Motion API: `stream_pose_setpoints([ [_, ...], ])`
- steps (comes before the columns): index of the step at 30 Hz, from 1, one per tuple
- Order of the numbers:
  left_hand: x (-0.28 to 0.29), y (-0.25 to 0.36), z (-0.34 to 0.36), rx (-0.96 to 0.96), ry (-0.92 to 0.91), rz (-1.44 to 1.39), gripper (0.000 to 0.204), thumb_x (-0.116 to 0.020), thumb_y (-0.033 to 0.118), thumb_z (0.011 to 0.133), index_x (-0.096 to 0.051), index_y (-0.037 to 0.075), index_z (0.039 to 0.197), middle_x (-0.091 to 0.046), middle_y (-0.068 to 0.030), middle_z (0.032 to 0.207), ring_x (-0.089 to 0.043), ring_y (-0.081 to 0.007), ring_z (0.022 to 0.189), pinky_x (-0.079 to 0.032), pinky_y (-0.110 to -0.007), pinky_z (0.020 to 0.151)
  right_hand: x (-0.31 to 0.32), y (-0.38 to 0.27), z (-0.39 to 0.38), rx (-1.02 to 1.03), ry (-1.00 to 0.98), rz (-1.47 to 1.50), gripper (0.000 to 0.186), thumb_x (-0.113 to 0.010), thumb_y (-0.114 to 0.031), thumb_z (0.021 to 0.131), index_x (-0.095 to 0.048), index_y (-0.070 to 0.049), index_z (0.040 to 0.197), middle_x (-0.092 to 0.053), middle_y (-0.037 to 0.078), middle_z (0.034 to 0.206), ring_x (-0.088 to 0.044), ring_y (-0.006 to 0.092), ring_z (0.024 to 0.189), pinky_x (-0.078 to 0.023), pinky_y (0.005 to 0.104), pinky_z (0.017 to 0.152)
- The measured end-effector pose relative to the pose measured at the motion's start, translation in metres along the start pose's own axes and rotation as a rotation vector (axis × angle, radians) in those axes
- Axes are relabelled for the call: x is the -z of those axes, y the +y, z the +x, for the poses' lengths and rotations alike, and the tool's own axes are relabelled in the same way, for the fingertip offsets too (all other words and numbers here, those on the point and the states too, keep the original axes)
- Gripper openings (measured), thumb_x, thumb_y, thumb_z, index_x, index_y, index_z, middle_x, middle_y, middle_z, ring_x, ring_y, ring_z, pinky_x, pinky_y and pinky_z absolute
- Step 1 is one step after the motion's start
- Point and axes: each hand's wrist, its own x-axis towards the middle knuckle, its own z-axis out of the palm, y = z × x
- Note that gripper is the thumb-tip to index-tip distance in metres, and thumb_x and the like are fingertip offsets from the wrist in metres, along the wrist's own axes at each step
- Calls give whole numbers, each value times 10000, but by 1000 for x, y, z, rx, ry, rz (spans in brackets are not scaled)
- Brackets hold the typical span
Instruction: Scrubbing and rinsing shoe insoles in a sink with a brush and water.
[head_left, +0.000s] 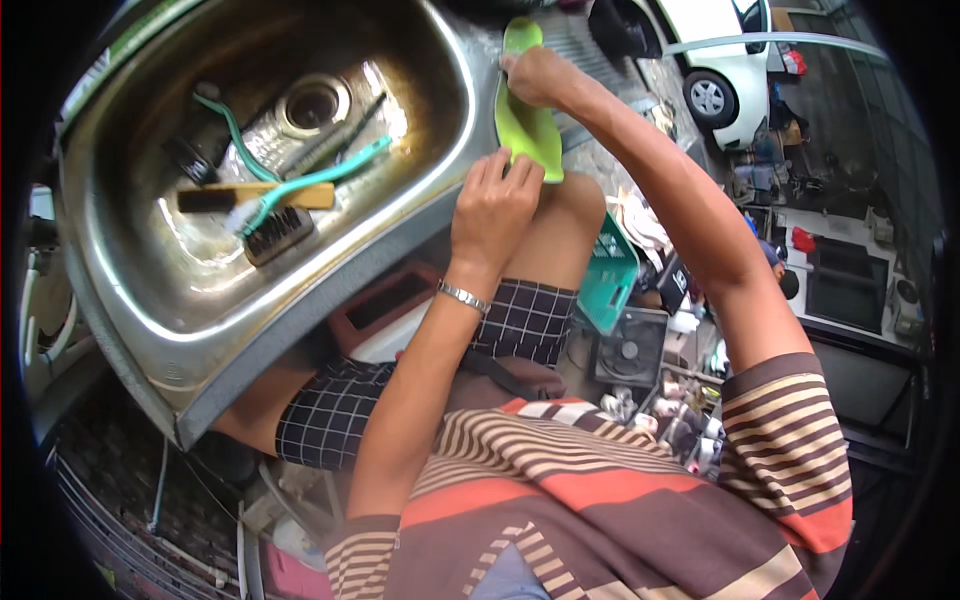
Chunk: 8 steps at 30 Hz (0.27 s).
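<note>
A long lime-green shoe insole [532, 130] lies along the ribbed drainboard at the sink's right side, its near end close to my knee. My right hand [540, 78] is closed on its far part, the fingers curled and partly hidden. At the near end my left hand [493, 212] has its bent fingertips pinched on the insole's left edge; a metal watch band circles that wrist. To the left, the steel sink [210, 345] holds a turquoise toothbrush [320, 183], a second turquoise brush [236, 135], a wooden brush [258, 196] and a dark-bristled brush [279, 236].
A round drain [312, 103] sits in the basin floor. Right of my knee stands a green plastic crate [608, 275], with a black box-like device [628, 350] and assorted clutter beyond. A white car [722, 85] is parked at the far right. The sink's front edge passes over my lap.
</note>
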Motion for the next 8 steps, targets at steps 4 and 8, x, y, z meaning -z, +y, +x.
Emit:
stream_pose_setpoints([
  [4,1,3,2,-5,-79,-36,110,-620,131,892,-676,123,986,-679,-28,1012,-686,-210,981,-573,-343,772,1,47,-14,-375,-260,818,694,-471,-549,1020,-687,106,1098,-688,289,764,-688,390,646,-543,519,634],
  [8,26,-27,-5,8,-168,-313,323,-708,187,908,-676,121,1223,-688,-90,1161,-659,-267,1151,-557,-368,928,-1,22,-38,-553,84,803,788,-537,-679,944,-698,27,1257,-724,308,1137,-679,413,1191,-459,408,1089],
])
